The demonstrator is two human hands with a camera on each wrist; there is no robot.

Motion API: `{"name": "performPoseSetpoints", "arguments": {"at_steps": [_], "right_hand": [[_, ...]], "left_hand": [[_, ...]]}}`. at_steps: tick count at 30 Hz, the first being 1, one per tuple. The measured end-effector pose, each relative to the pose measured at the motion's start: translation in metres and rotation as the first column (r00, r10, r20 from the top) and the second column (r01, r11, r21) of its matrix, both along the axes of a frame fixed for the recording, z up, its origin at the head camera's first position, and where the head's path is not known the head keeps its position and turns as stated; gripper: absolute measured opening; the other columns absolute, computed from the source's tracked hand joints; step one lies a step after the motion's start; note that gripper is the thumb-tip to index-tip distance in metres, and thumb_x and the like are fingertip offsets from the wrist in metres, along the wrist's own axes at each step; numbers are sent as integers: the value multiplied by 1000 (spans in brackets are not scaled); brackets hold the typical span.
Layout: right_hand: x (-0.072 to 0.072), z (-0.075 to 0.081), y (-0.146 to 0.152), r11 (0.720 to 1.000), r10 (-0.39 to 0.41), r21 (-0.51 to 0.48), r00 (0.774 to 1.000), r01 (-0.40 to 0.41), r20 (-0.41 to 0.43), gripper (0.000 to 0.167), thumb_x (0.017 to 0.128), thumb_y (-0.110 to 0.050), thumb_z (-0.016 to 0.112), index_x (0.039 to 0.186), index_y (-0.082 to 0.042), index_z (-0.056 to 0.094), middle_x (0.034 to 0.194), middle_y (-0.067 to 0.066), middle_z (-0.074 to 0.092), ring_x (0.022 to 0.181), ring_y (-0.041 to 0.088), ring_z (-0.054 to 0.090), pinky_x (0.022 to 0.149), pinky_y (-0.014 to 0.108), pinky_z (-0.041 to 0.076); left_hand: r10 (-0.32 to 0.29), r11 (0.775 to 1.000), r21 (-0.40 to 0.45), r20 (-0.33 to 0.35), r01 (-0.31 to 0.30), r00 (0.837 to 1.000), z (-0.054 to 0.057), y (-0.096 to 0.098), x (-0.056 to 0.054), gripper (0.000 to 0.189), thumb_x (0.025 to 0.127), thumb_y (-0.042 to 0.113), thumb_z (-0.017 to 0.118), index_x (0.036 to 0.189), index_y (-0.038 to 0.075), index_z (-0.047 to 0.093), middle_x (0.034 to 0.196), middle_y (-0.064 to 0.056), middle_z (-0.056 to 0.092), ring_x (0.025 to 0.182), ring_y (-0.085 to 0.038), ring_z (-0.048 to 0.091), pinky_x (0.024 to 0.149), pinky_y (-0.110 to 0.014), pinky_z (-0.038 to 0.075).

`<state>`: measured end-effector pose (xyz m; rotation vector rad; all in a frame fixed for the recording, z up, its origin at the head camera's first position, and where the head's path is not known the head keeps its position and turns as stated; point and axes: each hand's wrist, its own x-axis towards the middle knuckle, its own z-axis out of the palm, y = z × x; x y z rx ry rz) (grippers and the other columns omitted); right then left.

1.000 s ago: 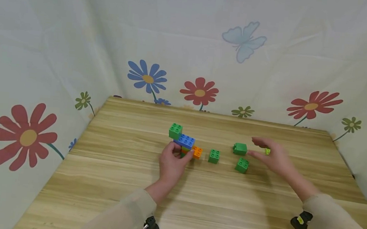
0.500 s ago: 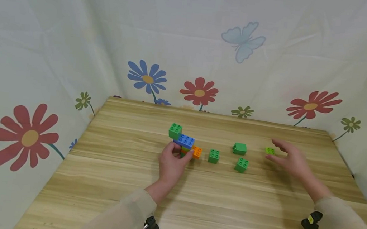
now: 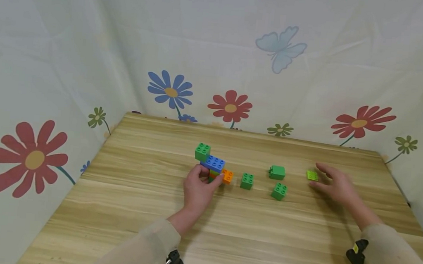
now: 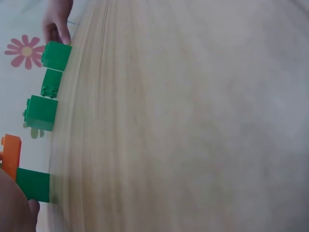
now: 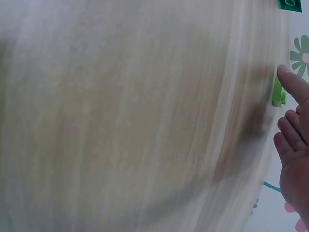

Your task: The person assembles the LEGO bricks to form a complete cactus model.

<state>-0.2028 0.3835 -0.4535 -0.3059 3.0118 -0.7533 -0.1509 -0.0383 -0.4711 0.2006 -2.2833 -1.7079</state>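
My left hand [image 3: 197,187] grips a toy-brick build low on its near side. A green brick [image 3: 202,152] tops it at the left, over a blue brick [image 3: 214,163]. Lower down an orange brick [image 3: 227,176] sticks out to the right, and a green brick [image 4: 34,185] forms the base in the left wrist view. Thumb and fingers of my right hand [image 3: 338,185] stand apart around a flat lime brick [image 3: 311,175] on the table. In the right wrist view the thumb overlaps the lime brick [image 5: 277,96]; whether it touches cannot be told.
Between the hands lie three loose green bricks: one [image 3: 246,181] beside the build, one [image 3: 277,173] on its side with studs facing left, one [image 3: 279,191] nearer me. The wooden table [image 3: 255,235] ends at a flowered cloth [image 3: 203,44] behind.
My right hand has moved right, from beside the green brick on its side to around the lime brick, and come slightly lower. The left hand and its build have stayed put.
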Motion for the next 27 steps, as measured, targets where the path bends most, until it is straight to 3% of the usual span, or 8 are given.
{"name": "performPoseSetpoints", "arguments": {"at_steps": [10, 18, 27], "right_hand": [[-5, -3, -2, 999, -23, -26, 999, 24, 25, 71, 100, -25, 78, 154, 9, 46, 150, 36, 53, 138, 59, 49, 112, 72, 41], [-5, -7, -7, 999, -23, -47, 998, 20, -61, 52, 100, -13, 78, 143, 8, 59, 140, 33, 62, 131, 55, 57, 109, 71, 45], [-5, -11, -11, 999, -38, -29, 990, 35, -137, 41, 98, -13, 80, 131, 8, 68, 126, 31, 71, 113, 49, 68, 100, 69, 53]], "left_hand": [[-9, 1000, 12, 7, 9, 1000, 0, 0, 0, 31, 87, 18, 92, 96, 8, 64, 104, -6, 70, 102, -25, 69, 89, -38, 65], [-10, 1000, 14, 10, 10, 1000, 1, 0, 0, 31, 86, 17, 92, 96, 8, 64, 104, -6, 69, 102, -24, 68, 90, -38, 65], [-5, 1000, 9, -3, 5, 1000, 2, 0, 1, 31, 86, 17, 92, 95, 8, 64, 103, -6, 70, 101, -25, 69, 88, -39, 66]]}}
